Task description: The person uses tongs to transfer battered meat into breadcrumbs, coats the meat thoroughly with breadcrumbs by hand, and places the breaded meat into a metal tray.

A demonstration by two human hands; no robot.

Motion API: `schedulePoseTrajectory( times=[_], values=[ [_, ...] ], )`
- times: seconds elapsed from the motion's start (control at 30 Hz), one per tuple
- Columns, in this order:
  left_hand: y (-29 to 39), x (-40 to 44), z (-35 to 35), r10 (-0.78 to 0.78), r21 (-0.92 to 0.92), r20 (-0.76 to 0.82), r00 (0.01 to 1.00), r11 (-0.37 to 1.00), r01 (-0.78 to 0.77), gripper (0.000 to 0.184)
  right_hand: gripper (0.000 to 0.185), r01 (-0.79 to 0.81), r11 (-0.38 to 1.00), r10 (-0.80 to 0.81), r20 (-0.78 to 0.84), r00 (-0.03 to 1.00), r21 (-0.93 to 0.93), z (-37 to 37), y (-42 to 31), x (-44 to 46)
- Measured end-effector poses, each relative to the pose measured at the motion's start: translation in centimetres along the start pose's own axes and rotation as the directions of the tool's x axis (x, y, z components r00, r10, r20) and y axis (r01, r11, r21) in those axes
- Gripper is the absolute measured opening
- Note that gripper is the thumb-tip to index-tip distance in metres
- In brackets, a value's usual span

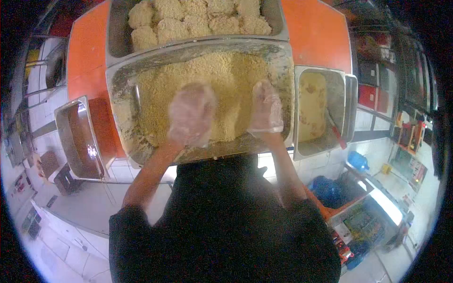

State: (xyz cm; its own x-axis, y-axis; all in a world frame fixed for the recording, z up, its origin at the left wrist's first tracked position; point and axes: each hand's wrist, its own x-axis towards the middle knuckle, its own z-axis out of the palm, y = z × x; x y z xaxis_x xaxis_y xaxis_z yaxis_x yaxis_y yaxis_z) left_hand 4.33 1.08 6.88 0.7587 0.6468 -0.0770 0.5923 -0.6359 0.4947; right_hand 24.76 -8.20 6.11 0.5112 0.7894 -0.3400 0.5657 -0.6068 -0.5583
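Both my hands wear clear plastic gloves and are over a large metal pan [283,61] of pale yellow breading crumbs [231,113]. My left hand [191,113] is at the middle left of the crumbs, smeared by motion, so its fingers cannot be made out. Near the pan's right side, my right hand [266,108] reaches forward into the crumbs with its fingers stretched out and nothing visible in it. Whether a piece of food lies under either hand is hidden.
Behind the pan, another metal tray [118,33] holds several breaded pieces [196,23]. A pan of pale batter [312,106] with a red-handled utensil [339,137] stands at right. On the left is a narrow metal pan [78,137]. The counter [318,33] is orange.
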Motion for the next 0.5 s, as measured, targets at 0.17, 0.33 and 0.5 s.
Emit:
schedulePoseTrajectory(
  times=[0.17,0.33,0.5],
  values=[
    [0.0,6.6,8.5,0.188,0.082,-0.211,0.959,0.981,-0.174,0.056,0.025,0.520,0.831,-0.457,0.290,0.841,-0.199,1.8,-6.4,2.6],
    [-1.7,9.3,11.9,0.474,0.535,-0.426,0.771,0.819,-0.208,0.062,0.029,0.665,0.695,-0.580,0.334,0.743,-0.271,3.3,-0.9,2.4],
    [-2.1,9.0,12.2,0.326,0.064,-0.149,0.934,0.945,-0.320,0.061,0.034,0.675,0.696,-0.579,0.364,0.730,-0.246,2.8,1.3,2.4]
  ],
)
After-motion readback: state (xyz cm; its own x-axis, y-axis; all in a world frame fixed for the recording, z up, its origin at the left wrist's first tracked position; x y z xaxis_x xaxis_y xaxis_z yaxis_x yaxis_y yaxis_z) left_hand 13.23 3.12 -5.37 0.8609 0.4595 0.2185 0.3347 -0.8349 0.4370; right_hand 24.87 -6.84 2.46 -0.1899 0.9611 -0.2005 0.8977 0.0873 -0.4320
